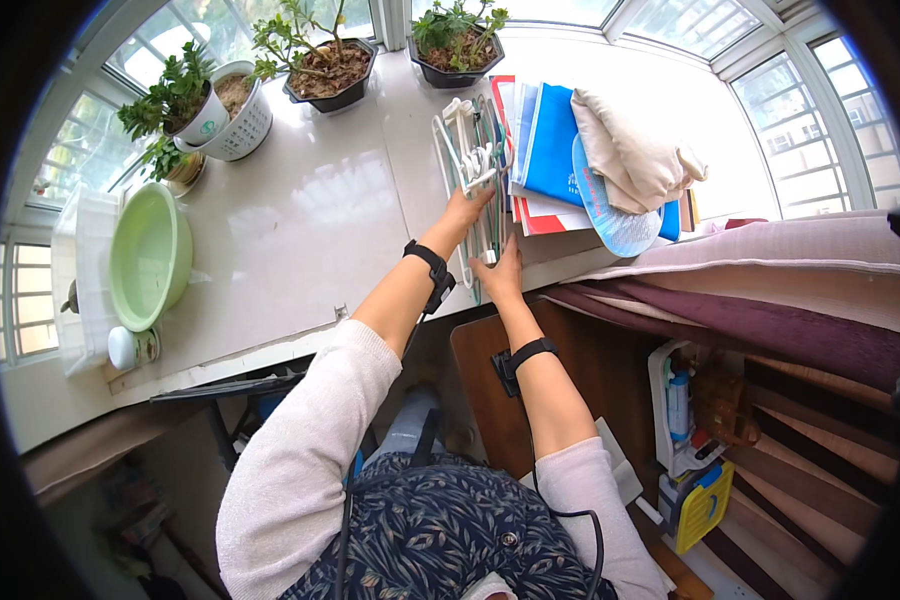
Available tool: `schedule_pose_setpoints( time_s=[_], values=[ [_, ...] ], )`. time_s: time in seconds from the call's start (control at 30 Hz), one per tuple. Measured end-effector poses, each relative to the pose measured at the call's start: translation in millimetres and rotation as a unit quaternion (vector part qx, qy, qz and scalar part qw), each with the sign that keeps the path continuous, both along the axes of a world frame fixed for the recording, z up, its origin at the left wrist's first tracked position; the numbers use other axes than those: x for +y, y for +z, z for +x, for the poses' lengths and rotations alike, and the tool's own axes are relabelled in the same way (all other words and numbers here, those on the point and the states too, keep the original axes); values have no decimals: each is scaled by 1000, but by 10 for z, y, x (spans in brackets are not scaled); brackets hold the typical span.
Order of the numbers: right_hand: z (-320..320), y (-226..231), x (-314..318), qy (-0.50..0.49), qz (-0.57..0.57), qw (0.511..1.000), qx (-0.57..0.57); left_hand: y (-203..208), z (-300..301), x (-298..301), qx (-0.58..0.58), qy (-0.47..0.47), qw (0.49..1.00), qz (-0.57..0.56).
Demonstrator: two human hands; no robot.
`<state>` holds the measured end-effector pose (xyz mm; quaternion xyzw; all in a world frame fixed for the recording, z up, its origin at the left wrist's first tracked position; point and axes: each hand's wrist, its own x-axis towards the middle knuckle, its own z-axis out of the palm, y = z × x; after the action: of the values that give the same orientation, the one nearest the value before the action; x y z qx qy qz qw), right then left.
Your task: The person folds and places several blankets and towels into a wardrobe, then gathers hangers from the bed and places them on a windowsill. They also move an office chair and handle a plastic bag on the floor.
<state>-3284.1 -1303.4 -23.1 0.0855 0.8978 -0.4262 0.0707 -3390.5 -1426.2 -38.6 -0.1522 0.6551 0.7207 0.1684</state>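
Observation:
A bundle of white and green clothes hangers (461,137) lies on the pale windowsill, its hooks bunched together. My left hand (467,207) is closed around the bundle's middle from the left side. At the near end, close to the sill's front edge, my right hand (503,272) grips the hangers between thumb and fingers. Its fingertips are partly hidden among the bars. Right beside the bundle is a stack of papers and a blue folder (552,145), with a blue oval fan-like sheet (625,228) and a folded beige cloth (625,150) on top.
Potted plants (330,85) line the window side. A green basin (150,257) leans at the far left near a white lidded jar (133,348). Purple and pink curtains (750,310) hang at the right. Below the sill stands a brown wooden panel (490,370).

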Motion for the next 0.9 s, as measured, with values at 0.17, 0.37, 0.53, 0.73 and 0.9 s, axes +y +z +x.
schedule_pose_setpoints(
  time_s=[0.17, 0.37, 0.53, 0.73, 0.9],
  values=[
    [247, -23, 81, 5, 69, 997, 35, -246, 159, 57, 146, 126, 971, -142],
    [460, 6, 181, 1, 69, 995, 68, -443, 457, 208, 232, 101, 947, -199],
    [650, 66, 243, 5, 58, 994, 90, -326, 541, 143, 203, 47, 931, -300],
    [856, 128, 398, 22, 65, 991, 118, -300, 961, 200, 241, 103, 918, -296],
    [1020, 118, 446, 16, 56, 994, 95, -291, 911, 358, 282, 45, 898, -336]
  ],
)
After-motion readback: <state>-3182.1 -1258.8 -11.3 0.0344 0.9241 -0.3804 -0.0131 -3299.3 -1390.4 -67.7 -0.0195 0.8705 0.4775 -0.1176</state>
